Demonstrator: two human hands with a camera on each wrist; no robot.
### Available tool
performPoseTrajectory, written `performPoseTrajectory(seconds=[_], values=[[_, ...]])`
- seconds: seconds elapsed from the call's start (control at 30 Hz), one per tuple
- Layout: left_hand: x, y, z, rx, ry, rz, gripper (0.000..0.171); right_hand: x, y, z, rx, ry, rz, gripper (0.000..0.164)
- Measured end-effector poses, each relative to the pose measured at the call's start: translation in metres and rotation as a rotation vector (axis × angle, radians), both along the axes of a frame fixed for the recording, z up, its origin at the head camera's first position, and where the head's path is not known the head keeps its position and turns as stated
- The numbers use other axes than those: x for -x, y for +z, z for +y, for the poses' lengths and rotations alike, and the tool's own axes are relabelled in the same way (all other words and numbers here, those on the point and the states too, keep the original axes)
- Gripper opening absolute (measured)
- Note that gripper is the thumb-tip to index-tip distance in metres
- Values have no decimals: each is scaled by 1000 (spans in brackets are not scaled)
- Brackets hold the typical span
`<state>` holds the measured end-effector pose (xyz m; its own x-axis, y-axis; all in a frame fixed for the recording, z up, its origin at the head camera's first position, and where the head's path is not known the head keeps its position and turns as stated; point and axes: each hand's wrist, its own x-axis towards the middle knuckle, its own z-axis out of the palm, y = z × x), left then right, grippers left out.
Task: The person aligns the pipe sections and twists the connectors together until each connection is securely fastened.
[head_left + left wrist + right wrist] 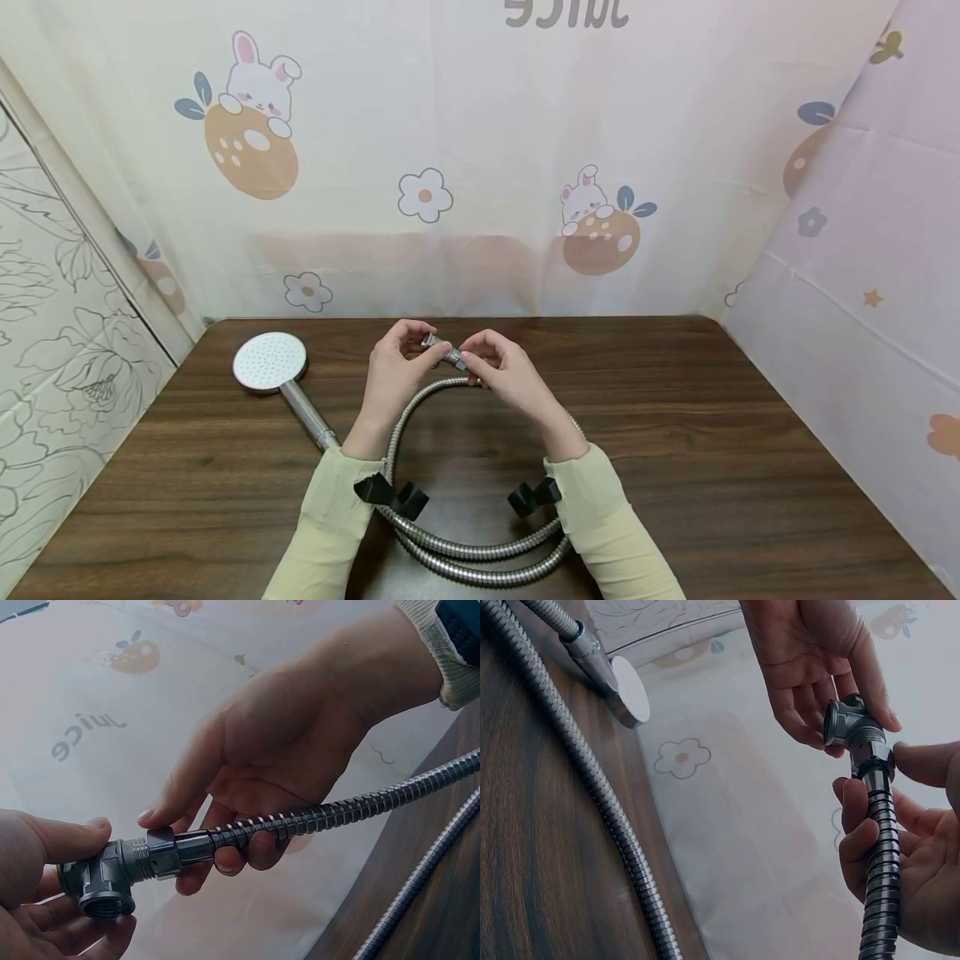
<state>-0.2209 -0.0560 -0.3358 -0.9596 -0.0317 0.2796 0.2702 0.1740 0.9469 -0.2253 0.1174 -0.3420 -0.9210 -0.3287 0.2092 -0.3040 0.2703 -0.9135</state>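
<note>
Raised above the table, my left hand (392,375) pinches a metal tee fitting (105,874) between thumb and fingers. One threaded opening of the tee faces outward in both wrist views. My right hand (517,379) grips the end of a ribbed metal shower hose (337,812), its fingers curled under the hose. The right thumb presses on the hex nut (163,853) at that end. The nut meets the tee's threaded neck, with some thread showing between them in the left wrist view. How far it is screwed on I cannot tell.
A shower head (268,362) with a round white face lies at the left of the dark wooden table (712,467), its handle pointing toward the left sleeve. More metal hose loops under and between the forearms. A printed curtain (487,150) hangs behind the table.
</note>
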Motion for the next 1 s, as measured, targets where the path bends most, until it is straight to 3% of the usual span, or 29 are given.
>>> performPoseTrajectory(seconds=[0.23, 0.47, 0.73, 1.0], values=[[-1, 0, 0, 8, 2, 5, 27, 0, 0, 0, -58, -22, 12, 29], [-1, -1, 0, 5, -3, 0, 26, 1, -1, 0, -32, 1, -23, 24], [-1, 0, -1, 6, -5, -6, 26, -2, 2, -1, -47, -2, 17, 24], [-1, 1, -1, 9, -5, -7, 27, -20, 29, -7, -1, 6, -32, 27]])
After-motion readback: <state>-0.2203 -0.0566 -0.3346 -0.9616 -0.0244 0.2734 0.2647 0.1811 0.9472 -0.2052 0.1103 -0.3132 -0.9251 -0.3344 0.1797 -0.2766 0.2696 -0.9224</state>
